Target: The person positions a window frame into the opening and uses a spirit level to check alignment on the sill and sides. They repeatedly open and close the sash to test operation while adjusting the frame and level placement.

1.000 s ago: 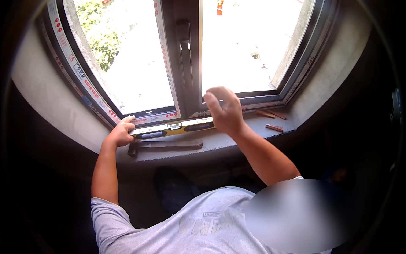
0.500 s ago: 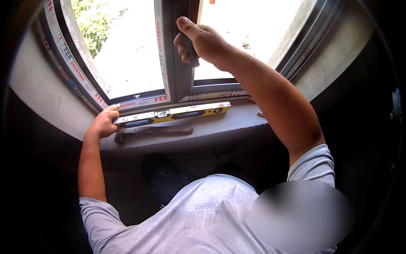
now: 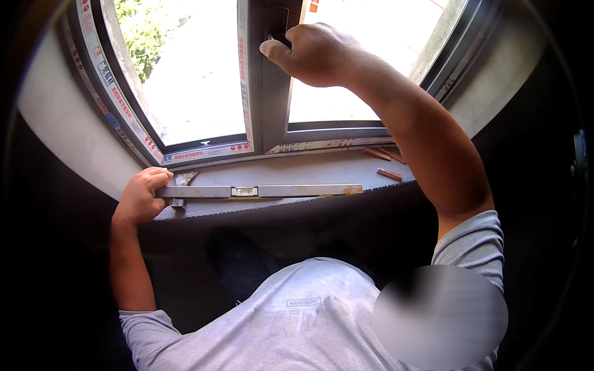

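Spirit level (image 3: 284,191) looks pretty scruffy: long, grey top face, yellowish smears near right end, clear vial midway. It's over hammer (image 3: 184,180) and windowsill (image 3: 297,172), left hand (image 3: 143,194) clamped on near end. Right hand (image 3: 318,55) curled round window handle (image 3: 278,25).

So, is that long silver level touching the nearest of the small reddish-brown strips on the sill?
Apart. The head view shows bare sill between the right end of the level and the nearest strip.
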Available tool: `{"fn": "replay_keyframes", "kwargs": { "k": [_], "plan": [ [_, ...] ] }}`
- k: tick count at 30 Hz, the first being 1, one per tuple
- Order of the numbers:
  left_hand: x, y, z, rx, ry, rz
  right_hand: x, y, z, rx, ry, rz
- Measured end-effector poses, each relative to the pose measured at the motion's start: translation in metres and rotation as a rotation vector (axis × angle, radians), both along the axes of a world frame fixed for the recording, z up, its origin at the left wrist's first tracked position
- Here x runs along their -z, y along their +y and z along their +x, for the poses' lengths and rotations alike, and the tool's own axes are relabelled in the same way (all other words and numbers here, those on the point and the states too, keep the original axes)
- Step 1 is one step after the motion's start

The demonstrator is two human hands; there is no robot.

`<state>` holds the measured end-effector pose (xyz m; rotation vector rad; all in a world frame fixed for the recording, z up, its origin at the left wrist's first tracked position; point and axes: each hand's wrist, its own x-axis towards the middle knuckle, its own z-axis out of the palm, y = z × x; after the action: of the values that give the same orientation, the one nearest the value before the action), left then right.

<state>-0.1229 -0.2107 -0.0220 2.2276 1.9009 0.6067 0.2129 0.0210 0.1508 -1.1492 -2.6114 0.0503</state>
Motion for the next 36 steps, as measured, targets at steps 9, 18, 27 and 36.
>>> {"fn": "replay_keyframes", "kwargs": {
  "k": [9, 18, 27, 36],
  "plan": [
    [-0.019, -0.046, 0.011, -0.09, -0.009, -0.107, -0.011, -0.012, 0.001, 0.027, -0.111, 0.185],
    [-0.009, -0.088, 0.012, -0.182, 0.002, -0.13, -0.022, -0.049, 0.026, -0.005, -0.168, 0.133],
    [-0.021, -0.138, -0.011, -0.329, 0.046, -0.242, -0.02, -0.064, 0.037, 0.037, -0.198, 0.105],
    [-0.012, -0.217, -0.04, -0.701, -0.232, -0.253, -0.008, -0.044, 0.024, 0.027, -0.071, 0.217]
  ]
}}
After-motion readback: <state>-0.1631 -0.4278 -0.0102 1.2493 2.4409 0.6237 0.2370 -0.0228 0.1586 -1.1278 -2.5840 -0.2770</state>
